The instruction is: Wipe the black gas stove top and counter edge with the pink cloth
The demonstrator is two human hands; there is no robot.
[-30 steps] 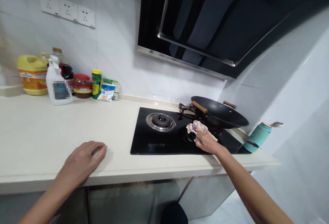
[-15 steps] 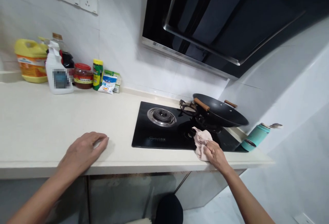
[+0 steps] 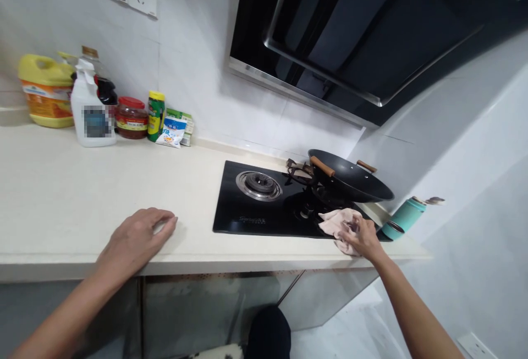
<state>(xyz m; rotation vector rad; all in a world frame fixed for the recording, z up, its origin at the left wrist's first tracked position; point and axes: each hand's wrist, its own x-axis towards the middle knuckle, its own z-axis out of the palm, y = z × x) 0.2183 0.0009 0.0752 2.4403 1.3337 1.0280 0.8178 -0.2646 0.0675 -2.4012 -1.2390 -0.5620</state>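
My right hand (image 3: 365,238) is closed on a pale pink cloth (image 3: 340,222), bunched under the fingers. The cloth lies across the front right edge of the black glass gas stove (image 3: 231,205), right of a control knob (image 3: 306,211), and hangs partly onto the counter strip in front. Just behind it, a black wok (image 3: 355,180) with wooden handles sits on the right burner. To the left, my left hand (image 3: 138,235) rests at the counter's front edge, empty, its fingers loosely curved with a gap between thumb and forefinger.
Along the wall at left stand a yellow jug (image 3: 47,92), a white spray bottle (image 3: 91,109), a red-lidded jar (image 3: 131,118), a green shaker (image 3: 156,116) and a small packet (image 3: 171,131). Beyond the stove stands a teal container (image 3: 408,216). A black range hood (image 3: 330,34) overhangs.
My right hand has slid the cloth rightward along the stove's front edge, uncovering the area around the knob. My left hand has stayed on the counter.
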